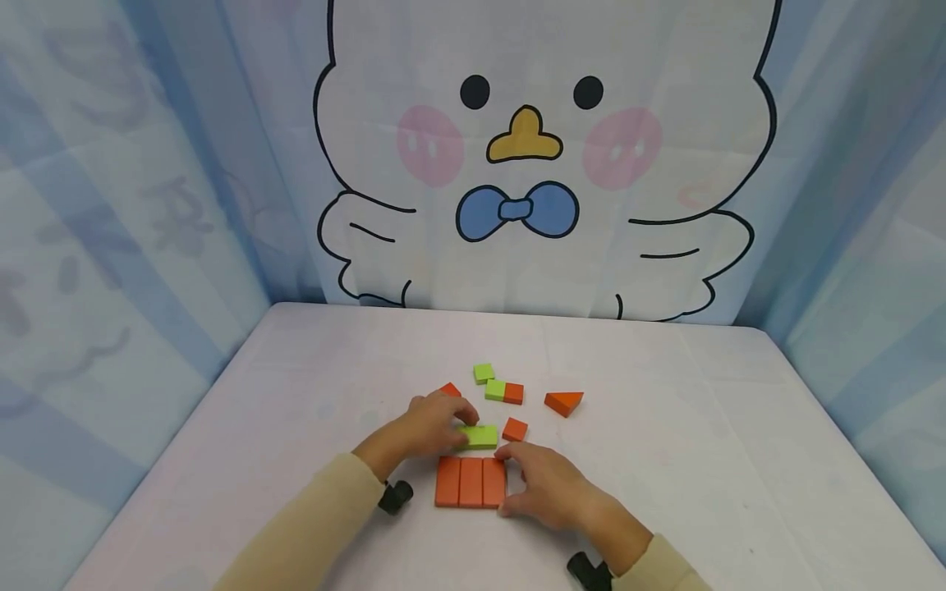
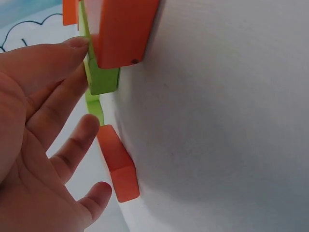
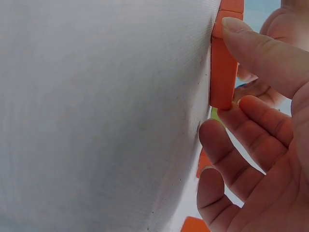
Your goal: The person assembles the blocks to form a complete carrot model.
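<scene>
Three orange blocks [image 1: 470,483] lie side by side on the table. My right hand [image 1: 550,486] holds their right end, thumb at the near corner and a fingertip at the far corner; the right wrist view shows the thumb on the orange block [image 3: 223,72]. Just beyond the row, my left hand [image 1: 436,423] pinches the left end of a green block [image 1: 482,437]. In the left wrist view the thumb touches that green block [image 2: 104,77], with the other fingers spread. An orange piece [image 1: 450,389] is partly hidden behind the left hand.
Farther back lie a small green block [image 1: 484,373], a green block [image 1: 495,390] touching an orange one [image 1: 513,394], and an orange triangle [image 1: 564,402]. A small orange block [image 1: 515,429] is right of the pinched green one. A patterned curtain [image 1: 517,271] stands behind the table.
</scene>
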### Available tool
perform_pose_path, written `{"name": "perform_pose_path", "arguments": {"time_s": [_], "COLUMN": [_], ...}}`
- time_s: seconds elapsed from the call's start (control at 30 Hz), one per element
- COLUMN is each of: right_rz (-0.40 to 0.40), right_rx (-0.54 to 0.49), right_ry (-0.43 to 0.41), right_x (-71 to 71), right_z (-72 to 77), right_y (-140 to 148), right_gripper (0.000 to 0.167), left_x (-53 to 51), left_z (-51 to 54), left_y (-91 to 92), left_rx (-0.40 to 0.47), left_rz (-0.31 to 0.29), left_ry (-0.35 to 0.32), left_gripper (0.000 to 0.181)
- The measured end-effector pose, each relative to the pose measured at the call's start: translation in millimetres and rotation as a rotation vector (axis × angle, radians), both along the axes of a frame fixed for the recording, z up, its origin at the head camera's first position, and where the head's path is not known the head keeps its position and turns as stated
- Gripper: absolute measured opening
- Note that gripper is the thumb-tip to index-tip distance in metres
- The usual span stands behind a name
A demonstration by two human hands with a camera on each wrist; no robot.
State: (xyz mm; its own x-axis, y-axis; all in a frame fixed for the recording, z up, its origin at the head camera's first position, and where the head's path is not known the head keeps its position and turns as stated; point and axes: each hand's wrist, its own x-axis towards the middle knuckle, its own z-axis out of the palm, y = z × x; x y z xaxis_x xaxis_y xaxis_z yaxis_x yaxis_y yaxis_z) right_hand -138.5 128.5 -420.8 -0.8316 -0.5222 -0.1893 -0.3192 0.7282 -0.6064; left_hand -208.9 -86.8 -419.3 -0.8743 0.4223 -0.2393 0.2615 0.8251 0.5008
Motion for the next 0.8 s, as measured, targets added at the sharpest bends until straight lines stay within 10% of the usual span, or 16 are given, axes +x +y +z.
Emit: {"name": "perform_pose_path", "arguments": {"time_s": [0.8], "right_rz": [-0.017], "right_rx": [0.007], "right_ry": [-0.012], "right_x": [-0.4], "right_z": [1.4], "right_y": [-2], "right_gripper": [0.059], "left_x": [12.0], "left_z": [4.0], "left_y": [-5.2], "left_rx": [0.017], "left_rz": [-0.029], "left_ry": [-0.021], "left_gripper": [0.023]}}
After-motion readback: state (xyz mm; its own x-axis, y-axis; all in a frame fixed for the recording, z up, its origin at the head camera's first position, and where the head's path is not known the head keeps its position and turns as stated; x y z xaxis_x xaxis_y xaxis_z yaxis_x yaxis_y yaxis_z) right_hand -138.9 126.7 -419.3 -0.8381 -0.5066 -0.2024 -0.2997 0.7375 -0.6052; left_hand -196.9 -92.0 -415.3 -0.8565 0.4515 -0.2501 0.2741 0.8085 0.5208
